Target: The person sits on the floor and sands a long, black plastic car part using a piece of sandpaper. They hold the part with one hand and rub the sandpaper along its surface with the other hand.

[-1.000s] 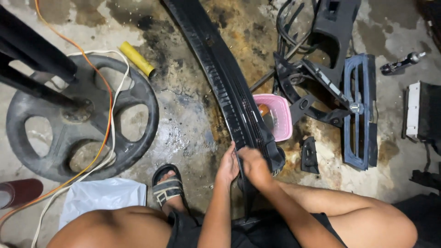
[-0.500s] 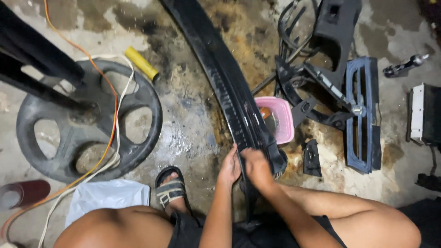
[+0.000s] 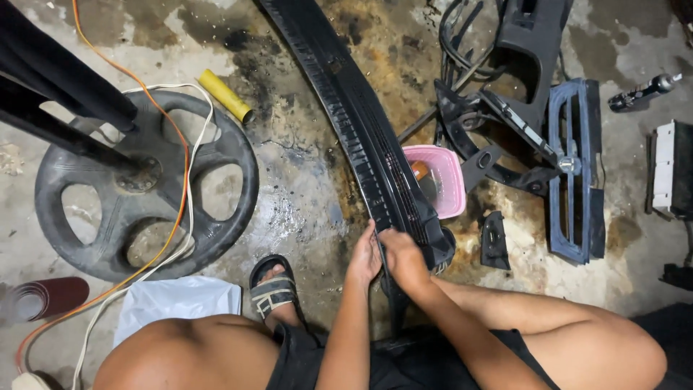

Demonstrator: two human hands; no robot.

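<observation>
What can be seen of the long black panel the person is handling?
The long black panel is a narrow, gently curved strip that looks like moulded plastic, ribbed and slotted along its length. It lies on the stained concrete floor, running from the top of the view down to the person. Its near end is held between the left hand and right hand. It passes beside the pink basket.

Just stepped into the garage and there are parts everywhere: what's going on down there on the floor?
A person sits on the stained concrete floor with both hands at the near end of a long black ribbed trim panel. The left hand and right hand grip its lower edge side by side. A pink basket sits just beyond it, a black wheel-shaped base lies to the left, and more black plastic parts lie to the right.
</observation>
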